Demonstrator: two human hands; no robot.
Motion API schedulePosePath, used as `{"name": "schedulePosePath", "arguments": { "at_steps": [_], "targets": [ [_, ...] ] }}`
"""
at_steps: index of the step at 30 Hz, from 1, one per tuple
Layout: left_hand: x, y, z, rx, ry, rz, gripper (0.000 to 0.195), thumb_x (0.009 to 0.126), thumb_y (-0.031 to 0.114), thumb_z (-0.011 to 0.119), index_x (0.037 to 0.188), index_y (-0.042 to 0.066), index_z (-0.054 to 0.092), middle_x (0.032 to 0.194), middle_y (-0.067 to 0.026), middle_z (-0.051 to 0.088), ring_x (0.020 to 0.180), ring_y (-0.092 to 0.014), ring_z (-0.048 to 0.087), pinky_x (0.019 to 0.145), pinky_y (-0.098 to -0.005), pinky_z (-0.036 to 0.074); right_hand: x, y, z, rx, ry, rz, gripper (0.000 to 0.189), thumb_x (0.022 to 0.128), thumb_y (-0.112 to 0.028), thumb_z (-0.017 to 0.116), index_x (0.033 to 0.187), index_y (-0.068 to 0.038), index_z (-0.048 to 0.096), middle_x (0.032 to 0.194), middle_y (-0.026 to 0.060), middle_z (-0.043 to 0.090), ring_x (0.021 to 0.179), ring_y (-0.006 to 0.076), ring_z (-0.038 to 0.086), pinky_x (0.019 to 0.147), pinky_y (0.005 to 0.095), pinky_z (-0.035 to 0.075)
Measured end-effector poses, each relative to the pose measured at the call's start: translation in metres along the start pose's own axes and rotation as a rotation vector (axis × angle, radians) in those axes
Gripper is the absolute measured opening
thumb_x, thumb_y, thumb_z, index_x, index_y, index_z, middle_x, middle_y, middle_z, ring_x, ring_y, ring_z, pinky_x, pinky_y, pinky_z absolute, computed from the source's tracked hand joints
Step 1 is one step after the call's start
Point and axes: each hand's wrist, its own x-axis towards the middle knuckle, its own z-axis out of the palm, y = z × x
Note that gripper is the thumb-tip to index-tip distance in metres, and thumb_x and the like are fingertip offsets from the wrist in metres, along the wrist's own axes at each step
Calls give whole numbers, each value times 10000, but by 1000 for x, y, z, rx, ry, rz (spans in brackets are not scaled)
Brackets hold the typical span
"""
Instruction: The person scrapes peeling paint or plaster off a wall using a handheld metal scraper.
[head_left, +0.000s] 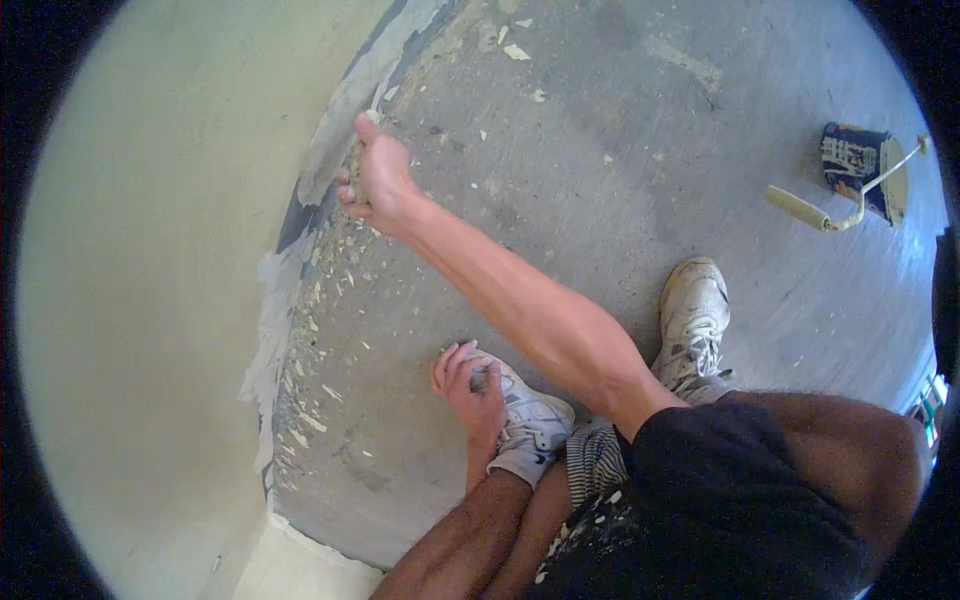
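Observation:
My right hand (384, 176) reaches to the foot of the pale painted wall (150, 262). It grips a paint-crusted hand tool (355, 174), mostly hidden by my fingers, so its exact kind does not show. The hand is beside a band of bare grey wall base (330, 150) where the paint is gone. My left hand (474, 390) is at the toe of my left shoe (534, 420), fingers bent and apart, with nothing seen in it. Paint flakes (307, 420) lie scattered along the bottom of the wall.
On the grey concrete floor (585, 150) at the right stands a paint-smeared dark bucket (851, 161). A paint roller (799, 208) is beside it, its frame crossing in front of the bucket. My right shoe (696, 315) is planted nearer me. Larger flakes (516, 52) lie farther off.

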Motion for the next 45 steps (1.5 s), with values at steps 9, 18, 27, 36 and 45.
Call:
{"name": "schedulePosePath", "arguments": {
  "at_steps": [9,18,27,36,45],
  "targets": [
    [0,-5,-2,6,6,32,139,758,146,751,863,125,663,1202,-55,678,1245,-312,512,1142,-540,242,-9,6,16,44,23,30,418,1063,-492,338,1321,-166,384,795,74,460,545,153,421,413,257,261],
    [-1,-4,0,15,4,41,138,759,155,751,859,128,660,1203,-51,677,1244,-308,509,1147,-533,239,8,-11,3,58,-11,43,385,1056,-499,353,1258,-181,436,789,55,483,534,142,409,422,274,282],
    [2,1,-1,43,-22,17,151,750,114,751,874,110,665,1223,-64,671,1261,-331,492,1128,-500,291,4,-23,-1,13,30,-57,345,1052,-455,380,1229,-165,442,799,71,488,544,140,433,421,276,297],
    [-1,-2,-1,17,-24,5,133,763,155,747,858,119,661,1210,-53,676,1246,-312,507,1146,-539,232,-14,-32,1,-48,48,-19,373,1047,-463,398,1271,-167,439,785,66,496,531,135,431,415,273,284],
    [0,0,1,31,-31,11,137,743,116,755,852,103,673,1210,-70,681,1265,-332,487,1132,-488,288,12,-41,-17,-83,1,-46,429,1029,-510,418,1244,-139,452,799,74,493,542,152,429,427,317,308]
  ]
}}
